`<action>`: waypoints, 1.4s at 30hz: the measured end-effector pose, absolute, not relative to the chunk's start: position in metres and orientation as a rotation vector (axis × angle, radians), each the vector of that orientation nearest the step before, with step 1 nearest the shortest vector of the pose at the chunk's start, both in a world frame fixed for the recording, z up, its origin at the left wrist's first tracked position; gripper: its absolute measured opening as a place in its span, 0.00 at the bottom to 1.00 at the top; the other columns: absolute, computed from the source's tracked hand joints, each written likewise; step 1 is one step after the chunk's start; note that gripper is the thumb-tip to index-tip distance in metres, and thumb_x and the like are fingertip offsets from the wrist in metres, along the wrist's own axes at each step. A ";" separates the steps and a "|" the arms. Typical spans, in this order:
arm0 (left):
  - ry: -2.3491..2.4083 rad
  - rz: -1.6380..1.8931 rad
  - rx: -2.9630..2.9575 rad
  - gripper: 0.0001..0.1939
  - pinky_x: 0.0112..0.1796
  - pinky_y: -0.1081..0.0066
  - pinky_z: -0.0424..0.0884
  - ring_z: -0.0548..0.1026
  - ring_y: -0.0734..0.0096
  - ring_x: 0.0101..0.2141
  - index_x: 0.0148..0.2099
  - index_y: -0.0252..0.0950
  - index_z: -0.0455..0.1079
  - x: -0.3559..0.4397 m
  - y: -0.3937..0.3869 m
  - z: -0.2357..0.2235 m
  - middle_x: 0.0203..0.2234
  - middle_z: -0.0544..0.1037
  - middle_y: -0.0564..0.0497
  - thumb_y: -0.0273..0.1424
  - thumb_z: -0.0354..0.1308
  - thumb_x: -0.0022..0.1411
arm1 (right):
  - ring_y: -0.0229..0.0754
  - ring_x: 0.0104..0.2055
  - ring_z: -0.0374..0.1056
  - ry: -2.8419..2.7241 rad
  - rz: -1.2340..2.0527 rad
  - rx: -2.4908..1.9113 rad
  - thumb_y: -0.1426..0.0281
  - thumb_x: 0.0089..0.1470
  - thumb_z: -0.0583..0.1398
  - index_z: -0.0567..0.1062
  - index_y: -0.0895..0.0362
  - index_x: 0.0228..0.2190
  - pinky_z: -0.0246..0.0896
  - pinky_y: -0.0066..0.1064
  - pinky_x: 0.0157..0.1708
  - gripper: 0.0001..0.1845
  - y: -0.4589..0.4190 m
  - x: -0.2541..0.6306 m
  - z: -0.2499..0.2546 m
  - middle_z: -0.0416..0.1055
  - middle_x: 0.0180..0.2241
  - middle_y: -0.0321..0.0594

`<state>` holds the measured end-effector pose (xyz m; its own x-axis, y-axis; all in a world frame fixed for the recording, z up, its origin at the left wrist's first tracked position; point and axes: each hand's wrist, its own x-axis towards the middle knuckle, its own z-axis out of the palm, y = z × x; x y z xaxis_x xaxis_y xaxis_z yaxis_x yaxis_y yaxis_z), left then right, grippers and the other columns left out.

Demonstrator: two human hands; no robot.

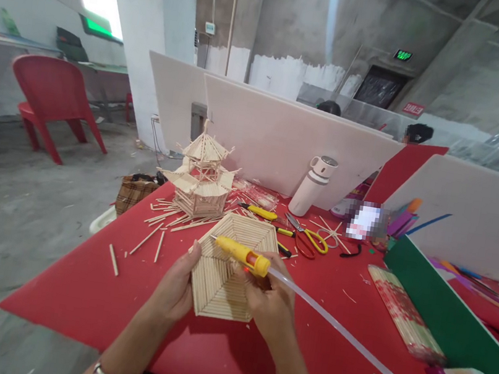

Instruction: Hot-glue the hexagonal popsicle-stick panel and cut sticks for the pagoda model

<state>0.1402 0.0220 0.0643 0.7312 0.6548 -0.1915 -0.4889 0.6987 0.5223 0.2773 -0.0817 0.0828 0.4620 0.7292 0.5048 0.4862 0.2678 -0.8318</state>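
My left hand (176, 285) grips the left edge of a hexagonal panel (224, 292) made of thin wooden sticks laid in rings. In my right hand (276, 306) is a yellow hot glue gun (242, 253), its metal tip above the panel's upper left part. A long translucent glue stick (348, 339) runs out of the gun's back toward the lower right. Part of the panel's right side is hidden behind my right hand. Beyond the panel stands a small pagoda model (203, 183) of the same sticks.
Loose sticks (159, 245) lie around the pagoda on the red table (118, 311). Yellow-handled scissors (314, 239), a utility knife (262, 212) and a white bottle (312, 187) are farther back. A bag of sticks (404, 313) lies along the green divider (438, 303) at right.
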 end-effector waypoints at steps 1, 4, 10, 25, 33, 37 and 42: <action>0.383 0.658 0.475 0.23 0.60 0.53 0.64 0.75 0.50 0.53 0.59 0.26 0.68 0.140 0.021 0.063 0.49 0.80 0.37 0.37 0.47 0.72 | 0.39 0.36 0.70 -1.157 0.209 -1.374 0.67 0.57 0.63 0.77 0.55 0.39 0.69 0.27 0.34 0.08 -0.080 0.278 0.083 0.71 0.38 0.40; 0.382 0.659 0.512 0.21 0.59 0.53 0.65 0.76 0.50 0.52 0.58 0.28 0.70 0.140 0.019 0.060 0.47 0.81 0.39 0.36 0.50 0.71 | 0.38 0.36 0.69 -1.139 0.147 -1.375 0.67 0.57 0.63 0.76 0.54 0.38 0.68 0.26 0.34 0.06 -0.077 0.283 0.084 0.69 0.37 0.39; 0.388 0.630 0.471 0.24 0.60 0.53 0.64 0.75 0.50 0.53 0.62 0.28 0.66 0.140 0.017 0.066 0.49 0.80 0.38 0.38 0.48 0.71 | 0.41 0.38 0.70 -1.115 0.180 -1.397 0.65 0.58 0.63 0.76 0.55 0.38 0.70 0.28 0.36 0.08 -0.081 0.285 0.085 0.70 0.39 0.41; 0.393 0.660 0.448 0.24 0.61 0.53 0.63 0.75 0.50 0.54 0.63 0.27 0.65 0.138 0.015 0.067 0.48 0.80 0.37 0.37 0.50 0.71 | 0.40 0.38 0.70 -1.109 0.253 -1.358 0.65 0.57 0.63 0.75 0.55 0.38 0.71 0.29 0.37 0.08 -0.084 0.281 0.081 0.70 0.38 0.41; 0.377 0.647 0.461 0.25 0.60 0.53 0.64 0.74 0.50 0.54 0.65 0.29 0.62 0.138 0.014 0.063 0.50 0.79 0.37 0.36 0.50 0.71 | 0.40 0.36 0.70 -1.060 0.191 -1.401 0.65 0.56 0.63 0.76 0.55 0.36 0.71 0.28 0.34 0.07 -0.083 0.283 0.083 0.69 0.37 0.40; 0.404 0.636 0.453 0.26 0.60 0.53 0.64 0.74 0.50 0.54 0.66 0.30 0.61 0.138 0.013 0.063 0.50 0.79 0.37 0.37 0.49 0.71 | 0.40 0.36 0.70 -1.048 0.127 -1.420 0.65 0.57 0.63 0.75 0.55 0.35 0.71 0.28 0.33 0.07 -0.083 0.282 0.085 0.68 0.36 0.40; 0.396 0.667 0.457 0.25 0.60 0.54 0.64 0.74 0.50 0.54 0.63 0.28 0.65 0.140 0.013 0.064 0.48 0.81 0.37 0.38 0.50 0.71 | 0.40 0.38 0.70 -1.166 0.157 -1.392 0.67 0.59 0.62 0.75 0.54 0.38 0.71 0.29 0.35 0.06 -0.086 0.277 0.079 0.69 0.37 0.41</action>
<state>0.1402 0.0126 0.0643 0.7191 0.6650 -0.2019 -0.4962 0.6947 0.5208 0.2774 -0.0857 0.0793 0.4791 0.6941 0.5373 0.5270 0.2620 -0.8084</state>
